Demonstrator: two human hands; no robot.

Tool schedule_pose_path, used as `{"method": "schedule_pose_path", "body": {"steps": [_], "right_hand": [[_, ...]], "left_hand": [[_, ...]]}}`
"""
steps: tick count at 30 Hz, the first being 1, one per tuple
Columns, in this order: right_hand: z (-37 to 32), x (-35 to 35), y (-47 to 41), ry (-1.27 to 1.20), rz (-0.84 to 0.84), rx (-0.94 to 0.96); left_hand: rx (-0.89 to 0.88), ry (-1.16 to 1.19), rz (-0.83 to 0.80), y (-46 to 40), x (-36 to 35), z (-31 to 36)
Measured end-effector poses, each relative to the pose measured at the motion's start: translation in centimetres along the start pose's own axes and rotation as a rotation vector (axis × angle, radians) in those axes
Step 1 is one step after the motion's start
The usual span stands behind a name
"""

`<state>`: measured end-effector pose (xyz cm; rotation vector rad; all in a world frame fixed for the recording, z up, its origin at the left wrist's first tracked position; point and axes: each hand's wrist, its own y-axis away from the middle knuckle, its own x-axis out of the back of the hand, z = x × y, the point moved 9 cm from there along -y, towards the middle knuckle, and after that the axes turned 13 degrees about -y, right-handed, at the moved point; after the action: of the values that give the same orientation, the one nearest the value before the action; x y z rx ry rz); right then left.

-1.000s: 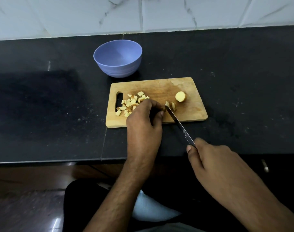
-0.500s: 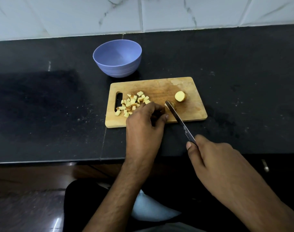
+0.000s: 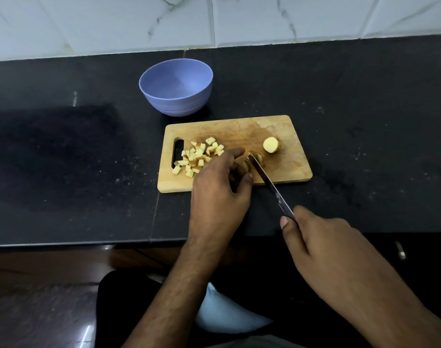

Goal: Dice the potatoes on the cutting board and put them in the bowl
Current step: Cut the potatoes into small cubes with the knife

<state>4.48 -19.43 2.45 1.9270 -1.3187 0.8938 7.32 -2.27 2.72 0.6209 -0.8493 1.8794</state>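
L hand (image 3: 215, 189): fingers (image 3: 235, 153) curled down on a potato piece (image 3: 247, 166) mid-board, pinning it; thumb at its near side. R hand (image 3: 322, 237): fingers wrapped round handle of knife (image 3: 269, 183), handle itself hidden in the grip. Blade runs diag. from R hand up-left, tip on the potato piece just beside L fingertips. Cutting board (image 3: 287, 169), wooden, lies flat on black desk (image 3: 63, 159), handle slot at left end. Diced potato pile (image 3: 198, 156) on board's left part, touching L hand's far side. Uncut potato chunk (image 3: 271, 144) sits apart toward board's right, cut face up. Bowl (image 3: 175, 86), lilac, behind board on desk, near its left-back corner; no potato seen inside. White tiled wall (image 3: 264, 18) at back.
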Motion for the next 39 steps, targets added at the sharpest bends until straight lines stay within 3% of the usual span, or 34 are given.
{"method": "schedule_pose_path", "body": {"steps": [7, 15, 26, 39], "right_hand": [[0.3, 0.3, 0.0, -0.012, 0.027, -0.002], [0.1, 0.0, 0.0, -0.02, 0.011, 0.005], [-0.8, 0.2, 0.0, -0.055, -0.007, 0.007], [-1.8, 0.1, -0.6, 0.043, -0.052, -0.005]], "left_hand": [[0.053, 0.036, 0.032, 0.0, 0.0, -0.8], [-0.011, -0.071, 0.044, 0.2, -0.2, -0.2], [0.019, -0.001, 0.074, 0.5, 0.2, -0.2], [0.02, -0.024, 0.078, 0.2, 0.2, -0.2]]}}
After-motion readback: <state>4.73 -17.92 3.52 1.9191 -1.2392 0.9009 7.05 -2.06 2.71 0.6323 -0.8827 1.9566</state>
